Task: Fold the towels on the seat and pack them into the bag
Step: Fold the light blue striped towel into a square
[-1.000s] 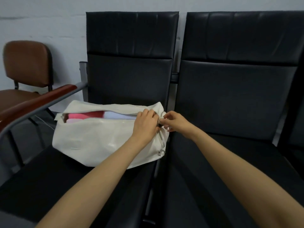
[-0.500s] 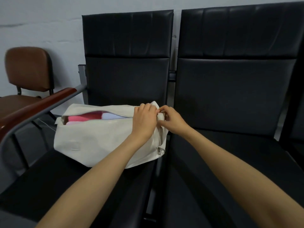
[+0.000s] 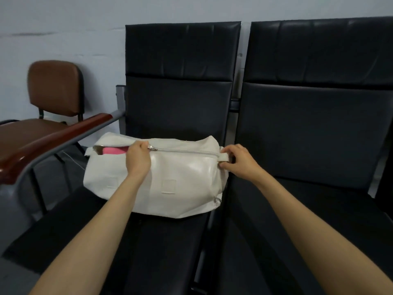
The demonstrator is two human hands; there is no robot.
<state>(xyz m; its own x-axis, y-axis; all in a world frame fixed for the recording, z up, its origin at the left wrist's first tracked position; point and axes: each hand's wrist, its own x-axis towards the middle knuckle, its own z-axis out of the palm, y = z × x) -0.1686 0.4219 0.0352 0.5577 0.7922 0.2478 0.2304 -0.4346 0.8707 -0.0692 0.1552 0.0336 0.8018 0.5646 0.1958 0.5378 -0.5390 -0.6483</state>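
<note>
The bag [image 3: 170, 177] is plain cream-white and shiny, with a grey zipper [image 3: 187, 151]. At its left end a pink towel [image 3: 114, 150] shows. The seat [image 3: 165, 252] under it is plain black. The armrest [image 3: 53, 141] at the seat's left edge is red-brown, the chair [image 3: 55, 88] beyond is brown, and the wall [image 3: 63, 28] is pale grey.

We see the black seat [image 3: 170, 241] carrying the white bag [image 3: 180, 184], set toward its back; a second seat [image 3: 329, 199] adjoins on the right.

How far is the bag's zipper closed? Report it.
Partly closed: on the white bag, the zipper is shut from the right end to the left hand; beyond it a pink towel shows.
</note>
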